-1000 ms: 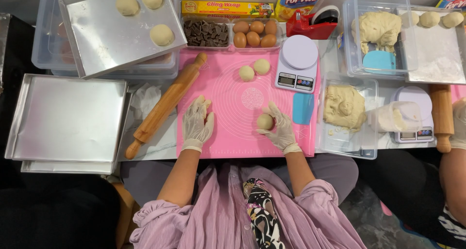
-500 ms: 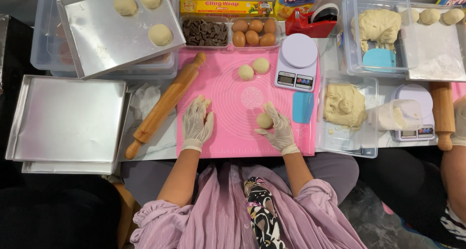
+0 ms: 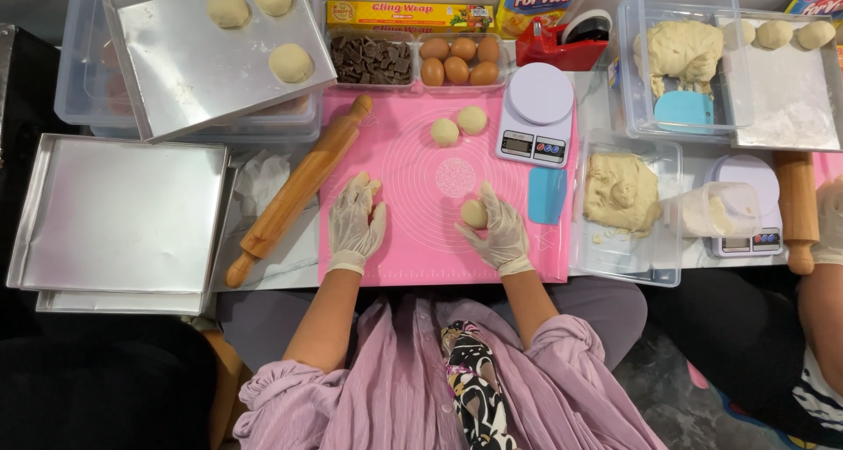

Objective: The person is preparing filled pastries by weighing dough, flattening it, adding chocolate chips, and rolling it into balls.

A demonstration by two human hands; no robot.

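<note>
My right hand (image 3: 499,230), in a clear glove, cups a small dough ball (image 3: 474,213) over the pink silicone mat (image 3: 413,165). My left hand (image 3: 356,222), gloved too, rests flat on the mat's left side with fingers together and nothing in it. Two more dough balls (image 3: 458,126) sit at the mat's far edge. A wooden rolling pin (image 3: 299,191) lies diagonally just left of my left hand.
A white kitchen scale (image 3: 536,115) and blue scraper (image 3: 548,195) stand right of the mat. Tubs of dough (image 3: 623,191), chocolate pieces (image 3: 371,59) and eggs (image 3: 457,62) sit behind. Metal trays (image 3: 123,213) lie left; one (image 3: 184,72) holds three dough balls. Another person's arm (image 3: 821,292) is at right.
My left hand has slid slightly toward me on the mat. The right hand keeps the dough ball in nearly the same place.
</note>
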